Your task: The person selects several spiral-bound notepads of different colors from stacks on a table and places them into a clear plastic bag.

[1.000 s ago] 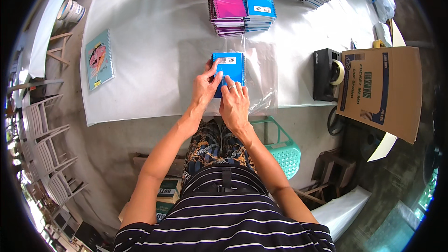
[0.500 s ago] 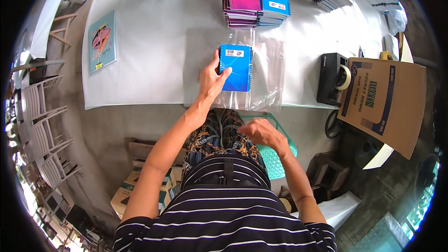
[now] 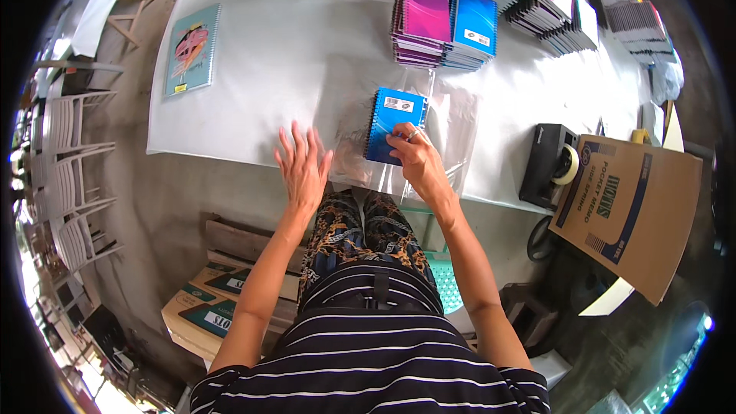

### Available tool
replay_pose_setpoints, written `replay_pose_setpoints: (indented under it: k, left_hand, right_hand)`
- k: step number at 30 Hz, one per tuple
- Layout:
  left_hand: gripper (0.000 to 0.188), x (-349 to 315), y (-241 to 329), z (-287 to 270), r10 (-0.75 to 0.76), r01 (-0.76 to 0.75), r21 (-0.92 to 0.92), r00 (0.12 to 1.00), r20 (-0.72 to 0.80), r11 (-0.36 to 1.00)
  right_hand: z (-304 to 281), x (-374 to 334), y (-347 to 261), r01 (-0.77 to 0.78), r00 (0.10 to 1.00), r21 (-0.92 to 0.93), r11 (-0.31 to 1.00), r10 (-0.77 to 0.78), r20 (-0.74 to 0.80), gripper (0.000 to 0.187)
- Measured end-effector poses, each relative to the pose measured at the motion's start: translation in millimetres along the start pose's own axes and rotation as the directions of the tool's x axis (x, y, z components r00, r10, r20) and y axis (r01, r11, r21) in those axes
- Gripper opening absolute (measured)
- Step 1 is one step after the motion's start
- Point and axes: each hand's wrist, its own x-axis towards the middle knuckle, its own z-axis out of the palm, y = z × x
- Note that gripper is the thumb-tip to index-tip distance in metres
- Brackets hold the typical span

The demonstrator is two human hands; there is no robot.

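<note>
A small blue spiral notebook [image 3: 386,124] lies slightly tilted on a clear plastic sheet or bag [image 3: 454,126] near the table's front edge. My right hand [image 3: 420,162] rests on its lower right part, with bent fingers pressed together at the cover; the fingertips are partly hidden. To the left, apart from the notebook, my left hand [image 3: 303,172] hovers at the table edge, empty with fingers spread. Beyond the plastic stand a stack of purple notebooks [image 3: 426,14] and, touching it, a stack of blue notebooks [image 3: 474,24].
A teal spiral notebook [image 3: 192,52] lies at the left of the white table [image 3: 261,84]. More notebook stacks [image 3: 552,21] line the far side. At right are a black tape dispenser [image 3: 546,161] and a brown cardboard box [image 3: 625,211]. A green stool [image 3: 445,284] is below.
My left hand has let go of the blue notebook and moved left, opening. My right hand has come up from my lap onto the notebook, which now tilts a little. The view has shifted.
</note>
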Motion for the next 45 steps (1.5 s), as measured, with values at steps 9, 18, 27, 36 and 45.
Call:
replay_pose_setpoints:
  k: [9, 18, 27, 36, 45]
  left_hand:
    - [0.054, -20, 3, 7, 0.015, -0.004, 0.145, 0.997, -0.076, 0.989]
    - [0.054, -21, 17, 9, -0.120, 0.098, -0.153, 0.982, -0.143, 0.983]
    - [0.048, -27, 22, 16, -0.018, -0.002, -0.136, 0.989, -0.145, 0.991]
    - [0.055, -32, 68, -24, 0.574, -0.590, -0.193, 0.808, -0.134, 0.784]
    - [0.068, 50, 24, -44, 0.423, -0.444, -0.174, 0.894, -0.147, 0.879]
  right_hand:
    - [2, 5, -1, 0.052, 0.998, -0.012, 0.999, -0.052, 0.037, 0.024]
    - [1, 9, 0, 0.038, 0.997, 0.019, 0.999, -0.039, 0.066, 0.024]
    - [3, 11, -1, 0.044, 0.996, 0.033, 0.998, -0.046, 0.076, 0.022]
    - [13, 24, -17, -0.200, 0.977, 0.069, 0.977, 0.194, 0.085, 0.043]
    - [21, 22, -10, -0.367, 0.930, 0.072, 0.928, 0.364, 0.052, 0.017]
